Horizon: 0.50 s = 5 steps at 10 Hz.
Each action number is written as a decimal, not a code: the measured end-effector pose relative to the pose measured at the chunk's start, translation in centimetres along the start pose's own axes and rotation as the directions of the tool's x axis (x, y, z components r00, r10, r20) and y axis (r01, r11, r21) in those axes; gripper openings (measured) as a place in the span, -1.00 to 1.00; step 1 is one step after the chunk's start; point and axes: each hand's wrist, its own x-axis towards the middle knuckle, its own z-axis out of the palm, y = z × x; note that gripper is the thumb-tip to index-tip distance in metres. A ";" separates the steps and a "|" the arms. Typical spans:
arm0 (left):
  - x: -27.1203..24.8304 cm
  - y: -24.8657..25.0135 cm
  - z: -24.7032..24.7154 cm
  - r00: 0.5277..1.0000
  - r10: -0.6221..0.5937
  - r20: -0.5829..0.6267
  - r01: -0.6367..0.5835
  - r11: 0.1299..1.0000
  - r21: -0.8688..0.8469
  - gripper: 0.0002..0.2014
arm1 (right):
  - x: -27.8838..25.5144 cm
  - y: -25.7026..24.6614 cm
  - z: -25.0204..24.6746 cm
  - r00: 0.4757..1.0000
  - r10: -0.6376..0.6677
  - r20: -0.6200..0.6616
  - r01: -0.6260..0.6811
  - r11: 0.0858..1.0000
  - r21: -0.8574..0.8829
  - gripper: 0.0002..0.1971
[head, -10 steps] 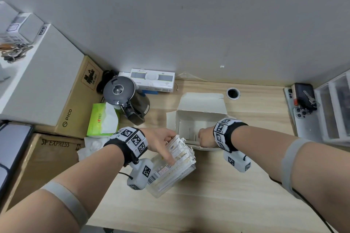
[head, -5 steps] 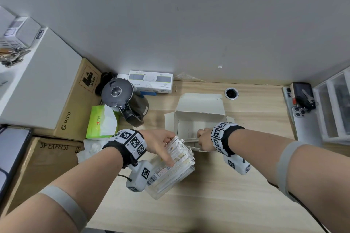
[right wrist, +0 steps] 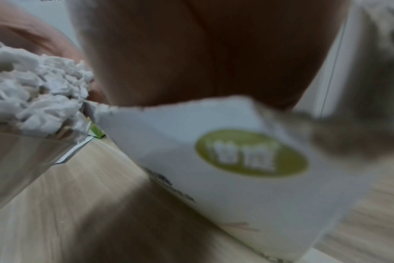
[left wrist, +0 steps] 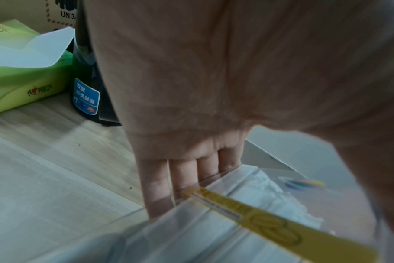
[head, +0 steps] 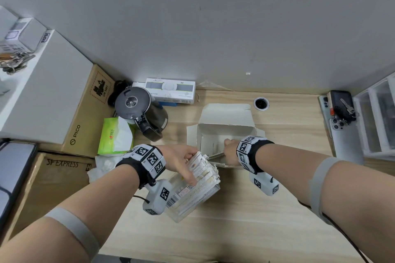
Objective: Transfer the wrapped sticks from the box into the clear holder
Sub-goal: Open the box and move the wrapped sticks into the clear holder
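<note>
The open white box (head: 222,132) stands mid-desk; its green-logo side (right wrist: 236,178) fills the right wrist view. My left hand (head: 181,160) grips the clear holder (head: 192,200), tilted toward the box, thumb on its front wall, fingers (left wrist: 182,178) behind it. Several wrapped sticks (head: 205,168) stand packed inside, paper ends up (right wrist: 34,85). My right hand (head: 229,152), curled at the box's near edge, pinches a thin wrapped stick (head: 214,155) that points left at the holder's mouth. Whether it holds more than one is hidden.
A black kettle (head: 139,111) and a green tissue pack (head: 115,136) sit left of the box. Cardboard cartons (head: 83,117) line the left edge. A phone with keys (head: 339,117) and a drawer unit (head: 378,117) stand at right. A cable hole (head: 261,103) lies behind the box.
My right hand has drawn a wrapped stick out of the box and shifted slightly left toward the holder. The left hand keeps the holder tilted in the same place.
</note>
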 end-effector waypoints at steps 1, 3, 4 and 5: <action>0.0 0.0 0.0 1.000 -0.003 -0.002 0.003 1.000 0.003 -0.16 | 0.3 0.2 0.1 1.000 -0.006 0.006 0.007 0.997 -0.083 -0.63; -0.1 0.0 0.1 1.000 -0.001 -0.010 0.001 1.000 -0.002 -0.18 | -0.7 -0.1 -0.8 1.000 -0.016 0.010 0.016 0.998 -0.063 -0.63; -0.1 0.0 0.1 1.000 -0.001 -0.013 0.001 1.000 0.005 -0.18 | -1.5 0.9 -1.0 0.998 -0.051 -0.027 0.051 0.999 -0.009 -0.62; 0.0 0.1 0.2 1.000 0.005 -0.009 -0.005 1.000 0.008 -0.21 | -2.0 1.6 -0.4 0.996 0.000 -0.091 0.016 0.984 0.180 -0.58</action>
